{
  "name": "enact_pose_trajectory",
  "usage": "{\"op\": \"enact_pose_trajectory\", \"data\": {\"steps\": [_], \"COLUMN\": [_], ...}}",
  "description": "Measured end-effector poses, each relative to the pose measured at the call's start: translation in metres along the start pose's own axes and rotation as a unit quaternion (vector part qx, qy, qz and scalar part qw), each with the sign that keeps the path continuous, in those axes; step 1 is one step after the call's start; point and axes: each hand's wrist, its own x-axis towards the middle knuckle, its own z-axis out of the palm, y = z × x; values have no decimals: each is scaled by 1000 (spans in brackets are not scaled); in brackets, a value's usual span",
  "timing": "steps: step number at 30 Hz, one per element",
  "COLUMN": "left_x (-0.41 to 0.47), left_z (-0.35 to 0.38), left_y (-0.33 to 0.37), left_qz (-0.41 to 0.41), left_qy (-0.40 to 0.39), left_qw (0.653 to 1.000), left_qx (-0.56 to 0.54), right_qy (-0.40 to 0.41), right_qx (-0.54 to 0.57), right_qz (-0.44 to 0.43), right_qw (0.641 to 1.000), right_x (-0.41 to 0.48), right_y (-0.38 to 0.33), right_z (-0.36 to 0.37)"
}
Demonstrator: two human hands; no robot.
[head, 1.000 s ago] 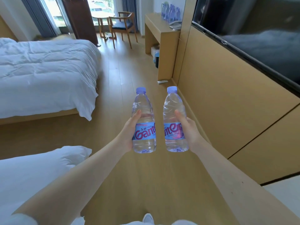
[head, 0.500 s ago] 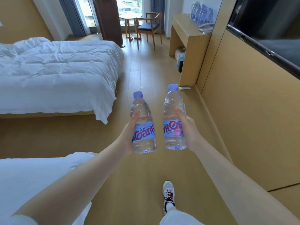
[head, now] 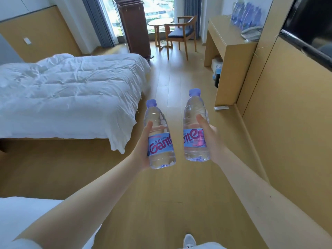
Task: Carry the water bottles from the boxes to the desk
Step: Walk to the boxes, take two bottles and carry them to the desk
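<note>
I hold two clear water bottles with purple caps and blue-red labels upright in front of me, above the wooden floor. My left hand [head: 142,150] grips the left bottle [head: 159,139] round its label. My right hand [head: 211,141] grips the right bottle [head: 195,130], which is slightly higher. The wooden desk [head: 224,35] stands ahead at the right wall. Several more bottles [head: 246,14] stand at its far end beside a telephone [head: 251,33].
A white bed [head: 71,94] fills the left side; another white bed corner [head: 23,218] is near my left arm. The wood-panelled wall [head: 291,123] with a dark TV [head: 312,27] runs along the right. A chair [head: 181,33] and small round table [head: 159,22] stand by the window.
I have walked forward along the aisle; the desk, bed and chair are closer and larger. Both hands still grip their bottles in the same pose.
</note>
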Motion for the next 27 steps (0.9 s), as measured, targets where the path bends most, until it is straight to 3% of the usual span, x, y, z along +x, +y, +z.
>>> {"op": "enact_pose_trajectory", "data": {"steps": [12, 19, 27], "left_x": [107, 193, 299], "left_z": [30, 44, 22], "left_y": [44, 71, 146], "left_qz": [-16, -52, -70], "left_qy": [0, -71, -61], "left_qw": [998, 993, 989], "left_qx": [60, 82, 118], "right_qy": [43, 115, 143], "right_qx": [-10, -19, -39], "right_qz": [-4, -20, -7], "right_qw": [999, 993, 989], "right_x": [83, 139, 252], "right_y": [-33, -47, -80], "right_z": [-37, -66, -40]}}
